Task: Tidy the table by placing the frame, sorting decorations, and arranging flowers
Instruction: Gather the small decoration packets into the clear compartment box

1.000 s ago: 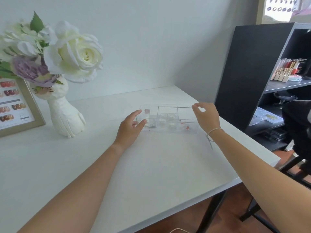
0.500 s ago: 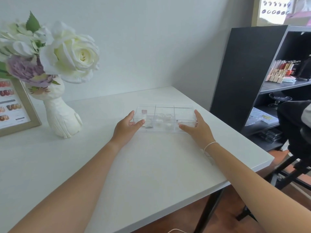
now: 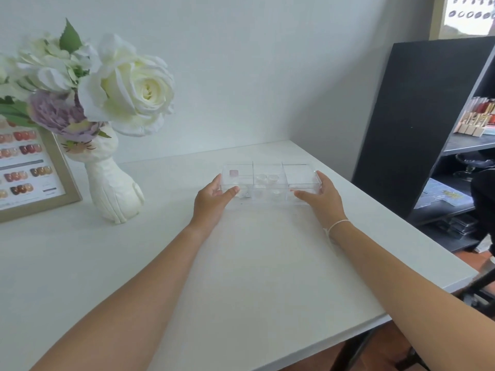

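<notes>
A clear plastic compartment box (image 3: 270,180) with small decorations in it lies on the white table (image 3: 241,263), toward the far right. My left hand (image 3: 211,199) grips its left end and my right hand (image 3: 325,196) grips its right end, thumbs along the near wall. At the left stands a white cat-shaped vase (image 3: 111,183) holding white and purple flowers (image 3: 107,87). A gold-edged frame (image 3: 29,170) with nail samples leans at the far left, partly behind the flowers.
A black shelf unit (image 3: 417,124) stands right of the table, with bottles and boxes on its shelves. A dark chair (image 3: 482,199) sits at the right edge. The wall runs close behind the table's far edge.
My right hand came down from above the box's right corner and took hold of its right end. My left hand closed onto the left end. The box stays roughly where it was.
</notes>
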`<action>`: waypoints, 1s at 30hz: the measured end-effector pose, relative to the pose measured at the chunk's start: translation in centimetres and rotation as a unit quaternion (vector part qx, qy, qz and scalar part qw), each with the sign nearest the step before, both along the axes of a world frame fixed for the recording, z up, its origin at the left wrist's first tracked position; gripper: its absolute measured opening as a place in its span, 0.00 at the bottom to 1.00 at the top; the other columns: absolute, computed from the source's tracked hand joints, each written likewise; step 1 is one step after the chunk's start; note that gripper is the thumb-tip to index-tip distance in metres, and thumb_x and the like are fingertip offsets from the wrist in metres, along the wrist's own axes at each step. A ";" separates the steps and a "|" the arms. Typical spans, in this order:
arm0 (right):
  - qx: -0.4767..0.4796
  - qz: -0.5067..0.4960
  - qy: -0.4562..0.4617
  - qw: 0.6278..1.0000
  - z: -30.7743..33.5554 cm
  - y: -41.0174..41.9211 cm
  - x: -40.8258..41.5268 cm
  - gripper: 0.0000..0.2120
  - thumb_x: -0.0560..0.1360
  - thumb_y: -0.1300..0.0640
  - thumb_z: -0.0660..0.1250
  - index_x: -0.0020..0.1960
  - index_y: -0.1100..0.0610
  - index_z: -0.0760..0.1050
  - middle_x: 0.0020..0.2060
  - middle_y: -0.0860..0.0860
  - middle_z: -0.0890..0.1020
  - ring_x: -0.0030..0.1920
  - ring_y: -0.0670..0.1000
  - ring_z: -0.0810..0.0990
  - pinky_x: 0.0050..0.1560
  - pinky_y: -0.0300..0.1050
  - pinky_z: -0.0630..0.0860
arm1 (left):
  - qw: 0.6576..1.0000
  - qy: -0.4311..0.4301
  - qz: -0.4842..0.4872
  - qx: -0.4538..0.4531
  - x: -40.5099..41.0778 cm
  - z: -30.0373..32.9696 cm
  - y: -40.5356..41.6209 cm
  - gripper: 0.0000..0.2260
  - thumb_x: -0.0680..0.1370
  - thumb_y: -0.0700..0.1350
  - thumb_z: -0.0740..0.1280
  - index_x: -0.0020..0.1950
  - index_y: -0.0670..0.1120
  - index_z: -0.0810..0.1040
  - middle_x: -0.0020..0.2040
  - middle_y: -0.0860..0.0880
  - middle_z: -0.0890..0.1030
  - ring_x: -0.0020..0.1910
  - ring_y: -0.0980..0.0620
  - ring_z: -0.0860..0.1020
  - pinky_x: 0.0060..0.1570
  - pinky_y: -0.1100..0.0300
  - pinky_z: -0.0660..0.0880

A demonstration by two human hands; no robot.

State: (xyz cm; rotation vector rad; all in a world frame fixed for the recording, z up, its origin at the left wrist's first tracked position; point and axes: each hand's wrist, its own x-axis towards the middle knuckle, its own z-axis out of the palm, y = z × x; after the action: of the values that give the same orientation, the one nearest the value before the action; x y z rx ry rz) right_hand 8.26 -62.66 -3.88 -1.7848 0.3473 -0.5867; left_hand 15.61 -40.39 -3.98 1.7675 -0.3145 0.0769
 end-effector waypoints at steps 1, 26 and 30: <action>-0.002 0.002 -0.002 1.000 0.1 -0.1 0.7 0.35 0.69 0.55 0.72 0.72 0.52 0.60 0.62 0.44 0.70 0.60 0.40 0.69 0.56 0.29 0.62 | 1.000 0.005 0.006 -0.009 0.4 0.0 -0.2 0.26 0.73 0.50 0.70 0.70 0.48 0.68 0.58 0.64 0.69 0.57 0.60 0.69 0.54 0.65 0.65; -0.017 0.065 -0.028 0.997 0.2 -5.0 21.9 0.35 0.67 0.55 0.73 0.70 0.51 0.63 0.67 0.52 0.71 0.66 0.50 0.69 0.59 0.40 0.65 | 0.991 -0.022 0.127 -0.038 15.9 -0.3 -5.0 0.28 0.74 0.50 0.68 0.70 0.41 0.67 0.71 0.46 0.70 0.68 0.50 0.70 0.63 0.64 0.65; -0.020 0.079 -0.025 0.996 0.2 -5.2 23.5 0.34 0.66 0.56 0.73 0.70 0.53 0.64 0.66 0.53 0.72 0.65 0.50 0.71 0.57 0.40 0.65 | 0.990 -0.026 0.136 -0.031 17.0 -0.3 -5.0 0.26 0.74 0.50 0.68 0.68 0.39 0.69 0.70 0.44 0.71 0.67 0.46 0.71 0.62 0.62 0.66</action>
State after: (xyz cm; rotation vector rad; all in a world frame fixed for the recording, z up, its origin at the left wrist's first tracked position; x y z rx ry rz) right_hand 31.80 -67.88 -3.71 -1.8140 0.1595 -0.5283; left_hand 32.58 -45.44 -4.30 1.7399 -0.1059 0.3243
